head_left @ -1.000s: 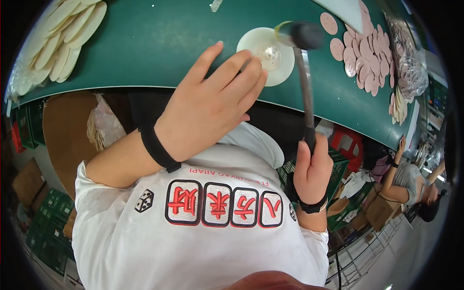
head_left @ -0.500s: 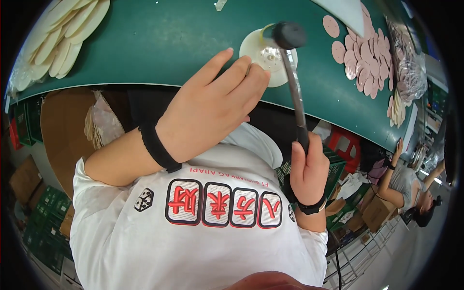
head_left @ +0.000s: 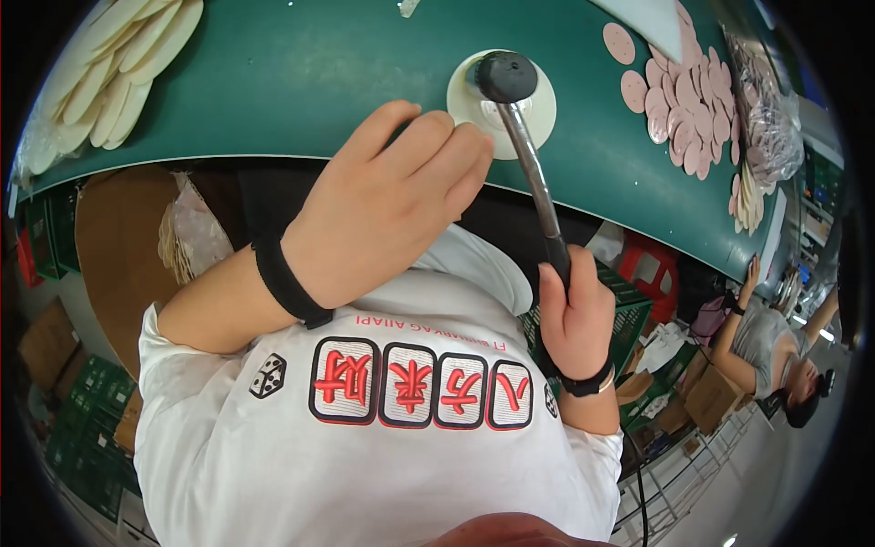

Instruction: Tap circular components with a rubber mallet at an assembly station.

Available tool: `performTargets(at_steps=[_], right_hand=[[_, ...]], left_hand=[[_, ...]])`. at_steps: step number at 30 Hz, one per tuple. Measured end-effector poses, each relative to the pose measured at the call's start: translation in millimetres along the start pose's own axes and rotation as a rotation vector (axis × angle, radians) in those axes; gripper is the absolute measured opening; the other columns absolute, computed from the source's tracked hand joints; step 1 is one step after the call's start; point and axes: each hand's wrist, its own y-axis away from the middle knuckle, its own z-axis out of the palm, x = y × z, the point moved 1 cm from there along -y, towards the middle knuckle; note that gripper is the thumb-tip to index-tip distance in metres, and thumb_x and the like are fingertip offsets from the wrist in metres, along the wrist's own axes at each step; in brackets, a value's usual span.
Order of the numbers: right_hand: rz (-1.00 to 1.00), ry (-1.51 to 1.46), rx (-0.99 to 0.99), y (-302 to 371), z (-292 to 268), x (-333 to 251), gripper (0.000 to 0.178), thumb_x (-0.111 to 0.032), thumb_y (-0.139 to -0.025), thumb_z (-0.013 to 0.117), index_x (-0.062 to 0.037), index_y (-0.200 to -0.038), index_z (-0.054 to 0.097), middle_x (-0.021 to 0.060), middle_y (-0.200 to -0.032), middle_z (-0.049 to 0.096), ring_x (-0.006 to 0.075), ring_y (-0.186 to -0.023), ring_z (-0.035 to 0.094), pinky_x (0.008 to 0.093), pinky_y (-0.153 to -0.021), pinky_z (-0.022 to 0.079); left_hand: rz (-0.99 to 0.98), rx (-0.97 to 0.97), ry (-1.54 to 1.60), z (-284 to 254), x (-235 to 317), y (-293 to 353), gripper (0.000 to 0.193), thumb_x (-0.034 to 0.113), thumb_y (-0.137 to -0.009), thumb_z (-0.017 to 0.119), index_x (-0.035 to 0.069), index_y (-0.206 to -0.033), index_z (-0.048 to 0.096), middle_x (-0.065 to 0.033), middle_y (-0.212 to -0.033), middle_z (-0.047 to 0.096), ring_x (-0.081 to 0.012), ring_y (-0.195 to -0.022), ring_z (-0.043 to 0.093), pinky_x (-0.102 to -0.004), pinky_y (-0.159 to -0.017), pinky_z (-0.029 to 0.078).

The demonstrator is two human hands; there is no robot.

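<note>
At 12 o'clock, pale disc (head_left: 538, 111) sat below mallet (head_left: 533, 170), looked mid-work; right hand (head_left: 579, 319) gripped handle, left hand (head_left: 387, 205) half-curled at disc's 7 o'clock, hold unclear; pink discs (head_left: 697, 109) lay loose at 2.

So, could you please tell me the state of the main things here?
Pale round disc, on green tabletop, partly hidden
Black mallet with metal shaft, gripped, partly covering disc
Left hand, loosely curled near disc
Right hand, closed around mallet
Pink oval discs, loosely heaped
Cream oval sheets, overlapping
</note>
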Motion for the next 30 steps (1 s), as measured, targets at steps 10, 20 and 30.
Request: performTargets(at_steps=[10, 20, 30], right_hand=[[-0.003, 0.015, 0.02, 8, -1, 1, 0.019, -0.014, -0.094, 0.066, -0.0032, -0.106, 0.055, 0.0146, -0.063, 0.059, 0.0367, -0.054, 0.061, 0.0425, -0.047, 0.045], [0.02, 0.033, 0.011, 7, 1, 4, 0.018, -0.014, -0.094, 0.067, -0.0034, -0.105, 0.056, 0.0152, -0.063, 0.059, 0.0372, -0.053, 0.06, 0.0419, -0.048, 0.046], [0.058, -0.603, 0.242, 19, 5, 21, 0.019, -0.018, -0.103, 0.055, 0.0004, -0.104, 0.054, -0.0011, -0.065, 0.052, 0.0062, -0.051, 0.043, 0.0228, -0.047, 0.032]], left_hand=[[0.07, 0.067, 0.022, 1, 0, -2, 0.032, 0.017, -0.074, 0.068, 0.007, -0.104, 0.067, -0.0017, -0.107, 0.058, -0.0173, -0.104, 0.055, -0.0349, -0.101, 0.044], [0.114, -0.051, 0.049, -9, -6, -1, 0.054, 0.02, -0.069, 0.075, 0.001, -0.119, 0.064, -0.0068, -0.12, 0.061, -0.021, -0.112, 0.057, -0.0394, -0.104, 0.044], [0.081, -0.021, 0.102, -6, 8, -8, 0.065, 0.026, -0.07, 0.08, 0.005, -0.128, 0.061, -0.0061, -0.13, 0.058, -0.0236, -0.115, 0.055, -0.0388, -0.1, 0.044]])
